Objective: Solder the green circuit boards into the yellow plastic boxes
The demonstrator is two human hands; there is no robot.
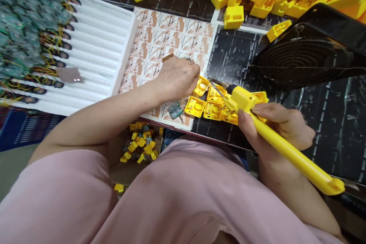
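Observation:
My right hand [274, 126] is wrapped around a yellow soldering gun [288, 148], whose dark nozzle and thin metal tip point left at a group of small open yellow cases. My left hand [178, 76], with a ring on one finger, is closed beside the nearest yellow case [201, 85]. Its fingertips are hidden, so what it pinches cannot be seen. Other cases, such as a yellow case [195, 106] with a round grille, sit side by side under the gun. Close by lies a small green circuit board [175, 110]. A brown piece [167, 58] shows behind my left hand.
To the left, a white ridged foam tray [97, 42] bears many green circuit boards [25, 19] with wires and round black parts. Yellow housings [234, 17] are heaped along the back. A black fan [309, 53] stands right. Below the table edge, a box holds yellow parts [140, 143].

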